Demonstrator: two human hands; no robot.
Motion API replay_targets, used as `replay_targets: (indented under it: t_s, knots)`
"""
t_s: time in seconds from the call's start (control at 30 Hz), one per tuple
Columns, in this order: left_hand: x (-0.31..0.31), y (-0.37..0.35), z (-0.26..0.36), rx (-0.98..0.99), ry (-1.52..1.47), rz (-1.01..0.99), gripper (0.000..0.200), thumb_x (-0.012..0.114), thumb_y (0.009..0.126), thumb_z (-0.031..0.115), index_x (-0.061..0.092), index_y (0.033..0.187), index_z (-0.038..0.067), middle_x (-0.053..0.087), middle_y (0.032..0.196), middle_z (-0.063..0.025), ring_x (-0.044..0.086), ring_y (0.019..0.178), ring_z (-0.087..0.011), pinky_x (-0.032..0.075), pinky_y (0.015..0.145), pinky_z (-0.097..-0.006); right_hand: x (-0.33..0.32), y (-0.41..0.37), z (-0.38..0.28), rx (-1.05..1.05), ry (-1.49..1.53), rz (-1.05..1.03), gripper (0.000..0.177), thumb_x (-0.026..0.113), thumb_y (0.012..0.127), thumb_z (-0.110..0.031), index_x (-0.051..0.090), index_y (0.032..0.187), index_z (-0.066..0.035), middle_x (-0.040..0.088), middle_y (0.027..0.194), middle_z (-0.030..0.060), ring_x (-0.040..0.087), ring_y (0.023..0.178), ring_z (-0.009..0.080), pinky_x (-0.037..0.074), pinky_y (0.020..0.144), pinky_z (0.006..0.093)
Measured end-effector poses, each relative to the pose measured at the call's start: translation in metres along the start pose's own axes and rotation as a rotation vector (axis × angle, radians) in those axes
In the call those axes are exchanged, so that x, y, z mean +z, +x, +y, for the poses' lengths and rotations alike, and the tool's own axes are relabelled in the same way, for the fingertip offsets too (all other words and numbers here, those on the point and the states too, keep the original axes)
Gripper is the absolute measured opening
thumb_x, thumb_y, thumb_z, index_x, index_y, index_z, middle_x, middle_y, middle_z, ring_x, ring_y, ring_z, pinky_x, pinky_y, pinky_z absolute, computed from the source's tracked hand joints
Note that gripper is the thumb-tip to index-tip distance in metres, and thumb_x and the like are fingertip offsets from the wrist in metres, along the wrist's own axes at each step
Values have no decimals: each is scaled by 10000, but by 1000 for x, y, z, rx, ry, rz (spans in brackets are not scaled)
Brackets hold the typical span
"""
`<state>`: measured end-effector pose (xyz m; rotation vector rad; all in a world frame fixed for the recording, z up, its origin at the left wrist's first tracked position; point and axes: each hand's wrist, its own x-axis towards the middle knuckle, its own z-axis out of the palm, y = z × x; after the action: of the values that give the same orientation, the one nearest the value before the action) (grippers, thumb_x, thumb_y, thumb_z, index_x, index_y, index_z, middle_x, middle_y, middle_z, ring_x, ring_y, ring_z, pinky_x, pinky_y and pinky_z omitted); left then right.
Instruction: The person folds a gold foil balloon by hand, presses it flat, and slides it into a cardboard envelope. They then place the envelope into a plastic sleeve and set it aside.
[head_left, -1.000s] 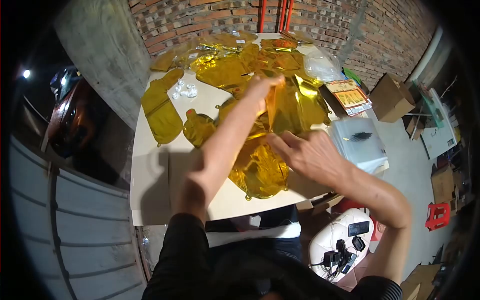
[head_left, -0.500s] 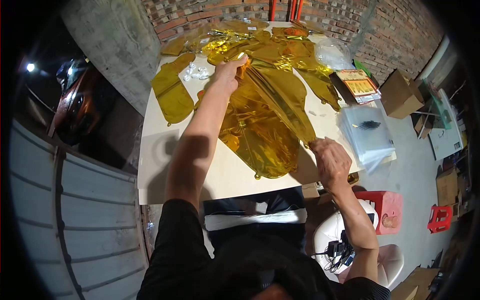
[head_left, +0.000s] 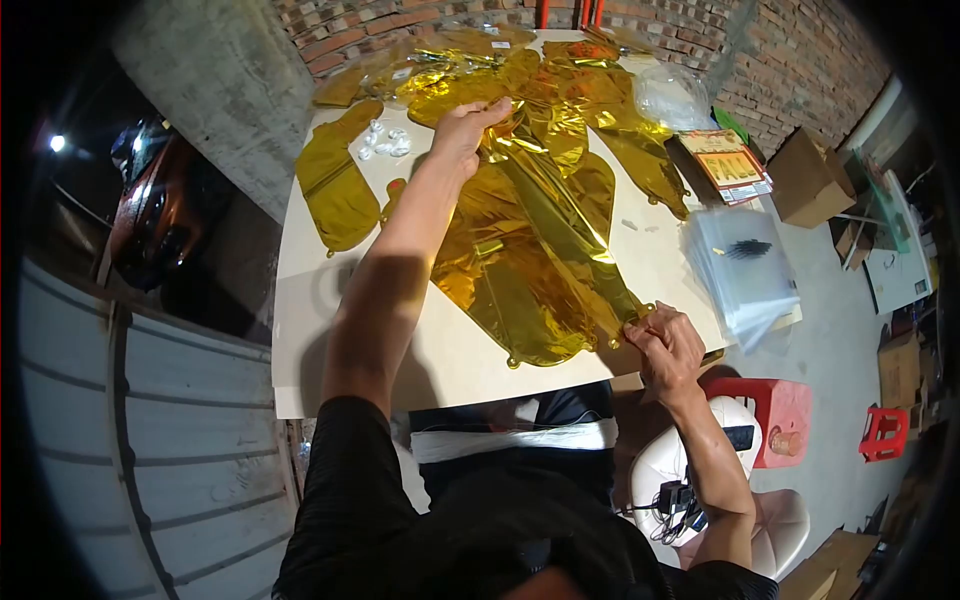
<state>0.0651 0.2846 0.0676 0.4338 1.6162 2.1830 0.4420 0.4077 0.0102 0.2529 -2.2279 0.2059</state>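
A flat gold foil balloon (head_left: 560, 215) stretches slantwise between my two hands. My left hand (head_left: 468, 132) is closed on its far end, with thumb and fingers pinched. My right hand (head_left: 664, 345) pinches the near end by the table's front edge. Under it, more flat gold foil balloons (head_left: 525, 305) lie on the pale table, with small ring tabs along their edges. Another gold foil balloon (head_left: 340, 195) lies to the left of my left forearm. Beside it is a cluster of small white pieces (head_left: 386, 142).
More gold foil and clear wrapping (head_left: 450, 75) cover the table's far side. At right are printed FALL cards (head_left: 728, 165), clear plastic bags (head_left: 742, 275) with thin black pieces on top, and a cardboard box (head_left: 808, 178). A white chair (head_left: 665, 475) holds cables; a red stool (head_left: 775, 420) stands behind.
My right hand has moved slightly down and toward me, my left slightly right. The foil between them has turned and narrowed into a folded, shiny strip.
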Motion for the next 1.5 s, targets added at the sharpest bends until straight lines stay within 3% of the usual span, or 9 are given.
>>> replay_targets:
  t_s: [0.23,0.53,0.6,0.8,1.03,1.17,1.23,1.3,1.5]
  knots:
    - [41,-10,18,85,13,-184,560,911,809,231,632,1208,-47,717,990,-75,653,879,-133,486,852,-290,-3,-12,10,21,64,-8,136,729,771,13,676,890,-25,747,979,123,744,888,253,632,863,424]
    - [67,-25,41,170,133,-554,478,767,905,27,571,1321,-104,702,1177,-144,714,1002,-166,573,911,-263,-27,-14,12,183,-34,-55,240,649,854,70,732,1063,-11,783,1023,140,765,986,321,606,944,468]
    - [64,-13,35,459,597,-130,523,804,894,102,586,1317,-113,722,1106,-122,704,916,-141,565,847,-269,-26,-22,14,270,39,-32,241,643,859,71,738,1062,-18,781,1029,141,766,958,314,602,950,467]
    - [38,-6,50,301,785,-100,646,876,843,303,645,1290,-100,737,972,-102,663,791,-116,534,710,-310,-36,-8,0,787,375,103,117,752,944,-99,747,928,17,757,799,69,666,732,84,515,654,246]
    - [22,-1,34,181,694,15,594,826,896,306,641,1306,-81,724,1155,-118,677,941,-137,539,827,-323,-26,4,-1,1010,628,212,167,733,981,-155,725,916,-2,630,745,-38,526,699,33,439,640,205]
    - [15,10,31,87,307,8,405,817,897,284,704,1079,-59,732,1027,-106,676,820,-186,557,796,-413,-39,16,-4,839,294,175,181,710,989,-121,713,971,59,683,785,34,598,722,90,492,677,238]
    - [12,22,43,191,-225,-185,359,855,845,268,750,1053,-4,763,974,-66,702,799,-184,569,789,-376,-44,21,-7,417,-12,275,120,731,924,7,711,1027,66,772,927,158,761,871,225,596,816,366]
    - [1,51,38,367,-184,-132,108,715,908,52,717,1016,54,667,823,-28,566,603,-158,456,526,-301,-54,54,-28,94,-2,194,130,732,897,42,726,1027,34,787,969,134,775,960,273,604,900,424]
    - [-62,61,-25,191,502,110,94,753,879,124,727,935,54,686,792,-25,573,653,-132,459,580,-312,10,28,-31,-54,129,-220,159,682,852,-23,751,995,-39,781,1075,94,716,1155,316,563,1007,484]
